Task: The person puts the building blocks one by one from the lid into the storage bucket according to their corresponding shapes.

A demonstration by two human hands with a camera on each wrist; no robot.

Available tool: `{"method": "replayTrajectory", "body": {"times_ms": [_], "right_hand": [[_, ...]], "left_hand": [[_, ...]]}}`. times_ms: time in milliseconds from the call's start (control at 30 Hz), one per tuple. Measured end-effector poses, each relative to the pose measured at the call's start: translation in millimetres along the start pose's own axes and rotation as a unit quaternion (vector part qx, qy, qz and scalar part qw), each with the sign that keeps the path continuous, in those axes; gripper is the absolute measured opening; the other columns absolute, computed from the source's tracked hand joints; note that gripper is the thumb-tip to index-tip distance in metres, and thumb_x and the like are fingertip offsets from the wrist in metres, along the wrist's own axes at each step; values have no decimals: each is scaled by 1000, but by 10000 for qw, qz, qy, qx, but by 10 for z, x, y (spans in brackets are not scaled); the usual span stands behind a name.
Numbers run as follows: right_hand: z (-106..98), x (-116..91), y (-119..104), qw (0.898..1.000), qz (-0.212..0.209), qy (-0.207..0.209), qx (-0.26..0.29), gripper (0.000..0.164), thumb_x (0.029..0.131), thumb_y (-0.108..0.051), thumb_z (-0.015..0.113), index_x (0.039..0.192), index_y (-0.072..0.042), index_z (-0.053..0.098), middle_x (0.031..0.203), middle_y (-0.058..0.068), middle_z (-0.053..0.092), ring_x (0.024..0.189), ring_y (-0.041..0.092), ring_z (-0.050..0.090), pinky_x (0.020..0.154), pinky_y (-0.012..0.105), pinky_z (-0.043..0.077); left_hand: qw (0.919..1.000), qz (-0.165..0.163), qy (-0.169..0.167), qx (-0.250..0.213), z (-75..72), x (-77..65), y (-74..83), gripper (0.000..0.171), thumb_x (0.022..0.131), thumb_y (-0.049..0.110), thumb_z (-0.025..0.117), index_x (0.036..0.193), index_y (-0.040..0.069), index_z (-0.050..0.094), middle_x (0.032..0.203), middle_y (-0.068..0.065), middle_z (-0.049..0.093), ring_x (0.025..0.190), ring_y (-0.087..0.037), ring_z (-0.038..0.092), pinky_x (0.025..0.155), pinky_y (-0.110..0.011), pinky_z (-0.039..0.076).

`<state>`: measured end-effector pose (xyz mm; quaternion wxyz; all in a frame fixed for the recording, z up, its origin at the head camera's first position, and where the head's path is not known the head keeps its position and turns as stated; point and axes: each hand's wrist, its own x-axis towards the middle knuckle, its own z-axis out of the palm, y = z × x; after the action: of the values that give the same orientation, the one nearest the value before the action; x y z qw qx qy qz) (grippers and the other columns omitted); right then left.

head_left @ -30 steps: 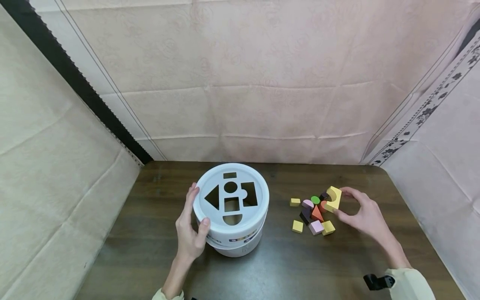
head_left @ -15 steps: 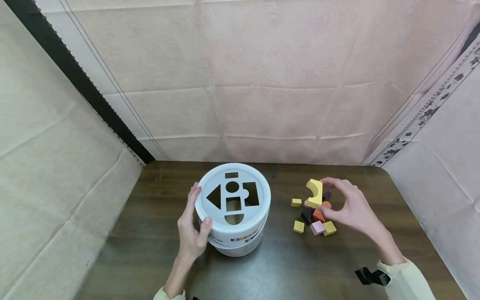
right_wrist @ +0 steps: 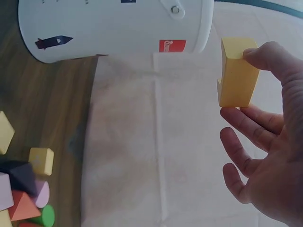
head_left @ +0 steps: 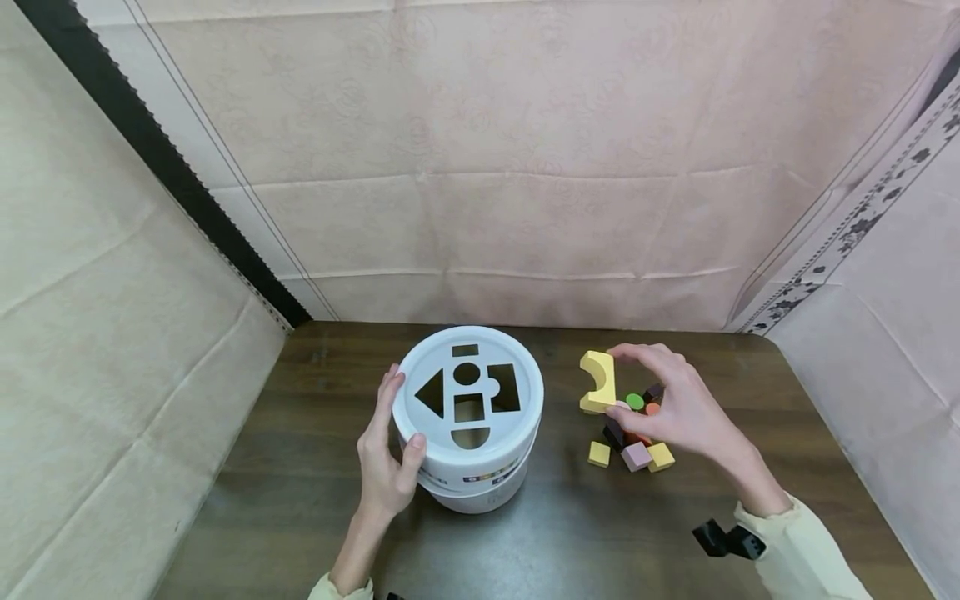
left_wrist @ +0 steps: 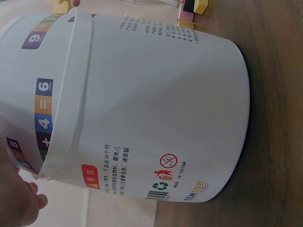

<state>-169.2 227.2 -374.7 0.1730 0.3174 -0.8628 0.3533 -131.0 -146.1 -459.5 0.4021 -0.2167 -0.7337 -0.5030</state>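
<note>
In the head view, a white shape-sorter bucket (head_left: pixel 480 467) with a lid full of cut-out holes stands upright on the table. My left hand (head_left: pixel 388 462) grips its left side, thumb at the lid's rim and fingers along the edge; part of that hand (left_wrist: pixel 19 198) shows at the rim in the left wrist view. Between thumb and fingertips, my right hand (head_left: pixel 678 408) pinches a yellow arch block (head_left: pixel 598 382) standing on end, its hollow facing the bucket. The right wrist view shows the same arch block (right_wrist: pixel 238 73) raised well above the table, lower fingers bent loosely.
Beneath the right hand lies a pile of small blocks: a purple block (head_left: pixel 636 456), a black block (head_left: pixel 613 432), a green one (head_left: pixel 634 402), and yellow blocks (head_left: pixel 660 457). A yellow cube (head_left: pixel 598 453) sits at the pile's left. Pale cloth walls (head_left: pixel 480 208) enclose the wooden table (head_left: pixel 270 500).
My right hand has carried the yellow arch block leftward and up from over the pile toward the bucket. The left hand has stayed on the bucket.
</note>
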Motion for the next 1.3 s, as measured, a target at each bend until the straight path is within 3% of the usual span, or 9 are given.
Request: {"method": "replayTrajectory", "body": {"times_ms": [667,1300], "right_hand": [[218,374,-280,9981,-425,-304,338,65,67,-20,87,127,-10,64,120,-2,66,110,21,54,91,47,34],[473,593,-383,9944,-308,-754,672,63,71,-25,87,128,-11,64,122,-3,64,111,20,49,90,48,31]], "left_hand": [[9999,-110,-38,-44,8,-17,2,66,90,32,57,142,-8,48,147,-24,47,137,-42,41,111,-36,32],[9999,-130,-19,-18,3,-16,4,66,90,33,57,143,-7,48,147,-23,47,137,-41,41,111,-36,32]]}}
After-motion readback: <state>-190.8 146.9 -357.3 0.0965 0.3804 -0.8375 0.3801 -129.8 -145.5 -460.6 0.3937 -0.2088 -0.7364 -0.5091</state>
